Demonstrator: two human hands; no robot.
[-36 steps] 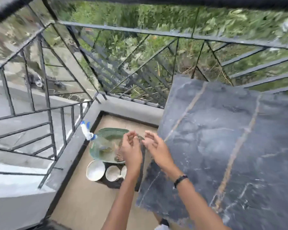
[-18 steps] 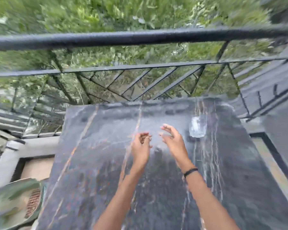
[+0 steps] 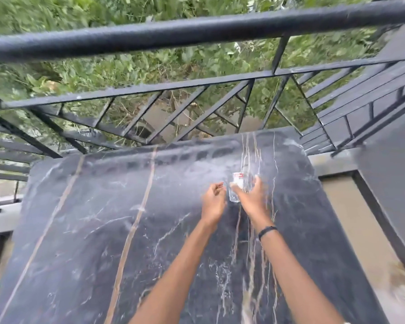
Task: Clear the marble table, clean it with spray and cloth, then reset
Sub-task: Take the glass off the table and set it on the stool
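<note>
1. Reaching forward over the marble table (image 3: 84, 230); dark slab with pale and tan veins, nothing standing on its left and middle stretches in this view.
2. Left hand (image 3: 212, 202) raised above the slab just left of the glass (image 3: 238, 187), fingers loosely curled, holding nothing that shows; whether a fingertip grazes the glass cannot be told through the blur.
3. Glass upright, clear, with a small red-and-white label near its rim; set on the right half of the table, toward the far edge, base apparently on the marble, though the blur leaves that unsure.
4. Right hand (image 3: 251, 197) at the glass from the near right side, thumb and fingers spread around its lower part; contact looks begun but a full clasp cannot be confirmed, so state best called uncertain, narrowing rather than wide.
5. Key relation: glass directly ahead of the right palm and between the two hands, long axis vertical, right hand nearer and better placed. Judged next need: closing round the wall of the glass and lifting straight up, keeping it level, since a sideways nudge on smooth marble could slide or tip it toward the far edge.
6. Beyond the table, black metal railing (image 3: 197, 36) with greenery below; grey wall (image 3: 393, 160) at far right.
</note>
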